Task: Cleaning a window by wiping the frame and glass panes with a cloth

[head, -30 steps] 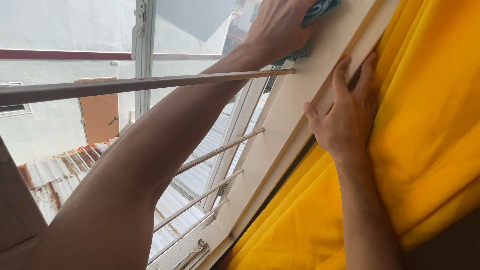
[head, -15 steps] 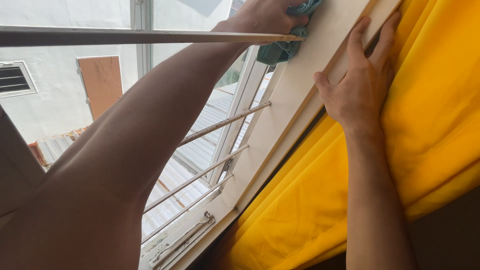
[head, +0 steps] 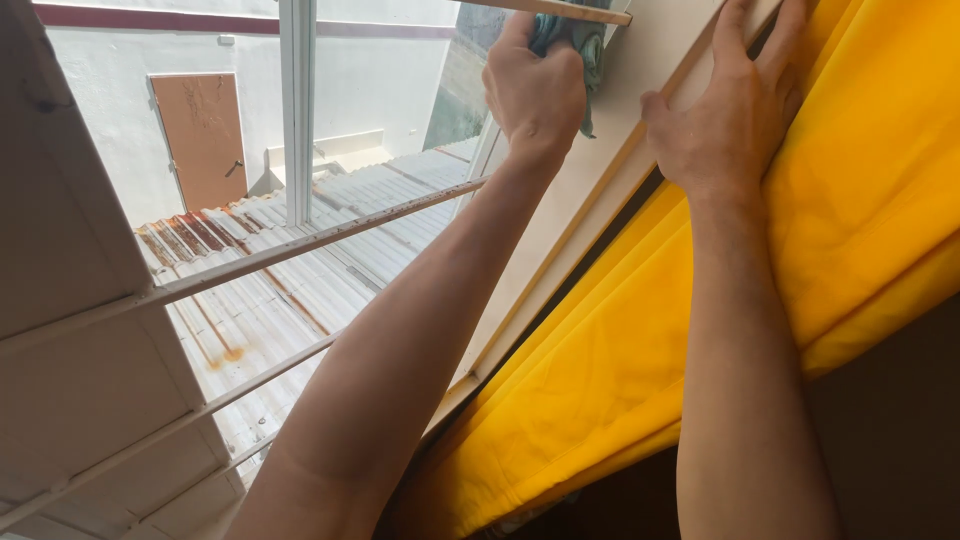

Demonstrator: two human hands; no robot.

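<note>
Up high: cloth pressed to the window frame

Overhead, the left hand (head: 535, 85) has its grip closed around a teal cloth (head: 580, 45), held against the cream window frame (head: 610, 150) just under a horizontal bar (head: 545, 10). The right hand (head: 725, 115) lies open, fingers spread flat, holding back the yellow curtain (head: 640, 360) beside the frame. Outside lies a corrugated metal roof (head: 270, 290).

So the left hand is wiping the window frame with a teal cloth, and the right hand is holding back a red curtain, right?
Not quite: the curtain is yellow, not red, as the head view shows. The left hand presses a teal cloth on the window frame, and the right hand holds the curtain back.
</note>
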